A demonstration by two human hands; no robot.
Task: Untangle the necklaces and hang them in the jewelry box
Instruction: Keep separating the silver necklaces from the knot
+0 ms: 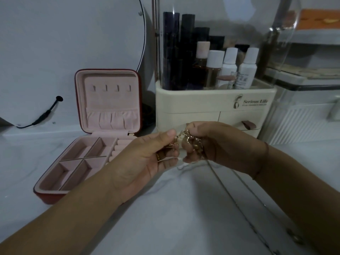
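The white tabletop lies open before the hands, hemmed by the open jewelry box at left and the cream cosmetics organizer behind. Held close together above it, the left hand pinches the tangled gold necklaces and the right hand curls round them, a thin chain trailing down

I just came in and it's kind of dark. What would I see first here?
First, the shiny gold necklaces, bunched in a tangle in the middle and pinched between the left hand and right hand. Next, the pink box standing open on the left, its four hooks bare. Behind the hands sits a cream organizer full of bottles.
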